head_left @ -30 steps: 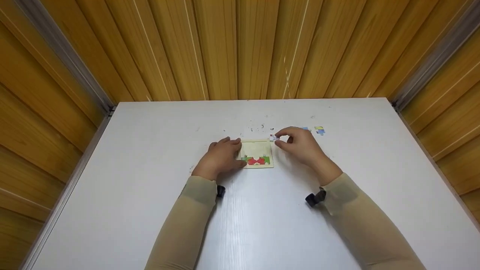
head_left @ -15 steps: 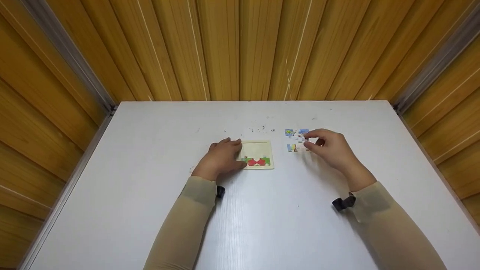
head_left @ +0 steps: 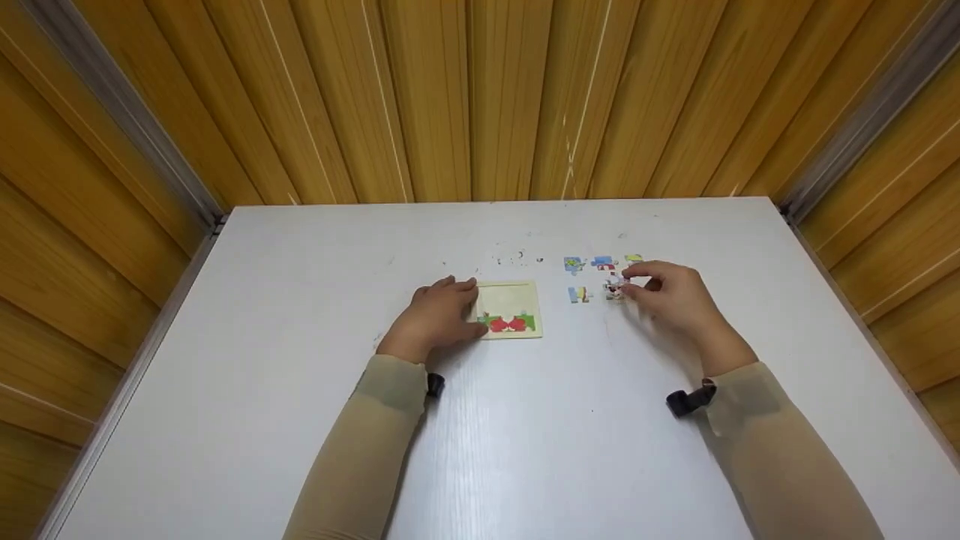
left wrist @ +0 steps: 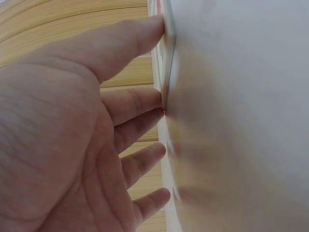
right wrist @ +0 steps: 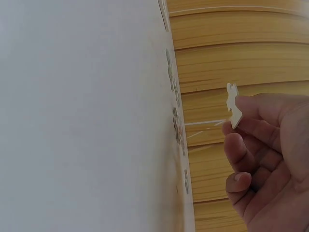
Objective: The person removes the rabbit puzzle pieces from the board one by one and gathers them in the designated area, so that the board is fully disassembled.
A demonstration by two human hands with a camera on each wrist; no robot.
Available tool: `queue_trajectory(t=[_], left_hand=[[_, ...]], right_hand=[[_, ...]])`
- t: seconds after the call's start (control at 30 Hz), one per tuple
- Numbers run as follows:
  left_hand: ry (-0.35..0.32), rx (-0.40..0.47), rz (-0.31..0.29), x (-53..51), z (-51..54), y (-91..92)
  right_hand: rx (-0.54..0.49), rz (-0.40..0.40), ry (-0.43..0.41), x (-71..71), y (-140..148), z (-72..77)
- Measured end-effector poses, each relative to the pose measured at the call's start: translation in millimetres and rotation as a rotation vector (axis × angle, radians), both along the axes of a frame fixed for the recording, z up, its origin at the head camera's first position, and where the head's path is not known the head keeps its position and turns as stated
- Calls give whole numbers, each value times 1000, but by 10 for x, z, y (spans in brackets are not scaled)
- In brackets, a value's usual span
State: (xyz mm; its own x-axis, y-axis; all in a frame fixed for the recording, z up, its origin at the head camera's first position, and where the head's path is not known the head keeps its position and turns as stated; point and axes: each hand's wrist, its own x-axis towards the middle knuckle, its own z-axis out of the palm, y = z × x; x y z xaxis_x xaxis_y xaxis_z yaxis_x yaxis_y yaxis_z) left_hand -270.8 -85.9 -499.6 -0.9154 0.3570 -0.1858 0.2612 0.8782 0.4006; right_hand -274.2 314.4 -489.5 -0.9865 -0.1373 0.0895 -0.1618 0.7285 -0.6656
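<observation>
- One puzzle piece (right wrist: 233, 104), its pale wooden side toward the right wrist's camera, is pinched between the thumb and index finger of the right hand (head_left: 675, 300), clear of the table; that hand's other fingers curl loosely.
- The left hand (head_left: 435, 319) has its fingers stretched and spread, thumb on the near left corner of a square wooden tray (head_left: 537, 300) and index fingertip against its left edge; I can't tell whether the little finger touches the table.
- That tray lies flat between the two hands, with red-and-green pieces (head_left: 508, 323) in a row along its near side and its pale bottom showing beyond them.
- To the tray's right lie loose pieces: a blue one with green and yellow (head_left: 574, 264), a blue-and-red one (head_left: 603, 263), a yellowish one (head_left: 634, 258) and, nearer, a blue-and-yellow one (head_left: 578, 295).
- Just by the right fingertips the colours crowd together, too small to sort.
- Everything rests on a white table (head_left: 525, 442) before yellow wood-look panels (head_left: 435, 90).
</observation>
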Motion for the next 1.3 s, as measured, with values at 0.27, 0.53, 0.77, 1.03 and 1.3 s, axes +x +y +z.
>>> queue_trajectory(t=[0.27,0.53,0.77,1.03,1.3], left_hand=[[-4,-5,1,0,-1,-21],[-2,8,4,-15,-43,-36],[-9,9,5,-14,-38,-17],[-9,16,5,0,2,-15],[-13,12,5,-1,0,-17]], right_hand=[[10,-51,-139,-55,188,-31],[-12,-101,-264,-91,369,-53],[-10,-110,-296,-98,444,-106],[53,-97,-218,-93,442,-154],[64,-87,-222,-96,456,-160]])
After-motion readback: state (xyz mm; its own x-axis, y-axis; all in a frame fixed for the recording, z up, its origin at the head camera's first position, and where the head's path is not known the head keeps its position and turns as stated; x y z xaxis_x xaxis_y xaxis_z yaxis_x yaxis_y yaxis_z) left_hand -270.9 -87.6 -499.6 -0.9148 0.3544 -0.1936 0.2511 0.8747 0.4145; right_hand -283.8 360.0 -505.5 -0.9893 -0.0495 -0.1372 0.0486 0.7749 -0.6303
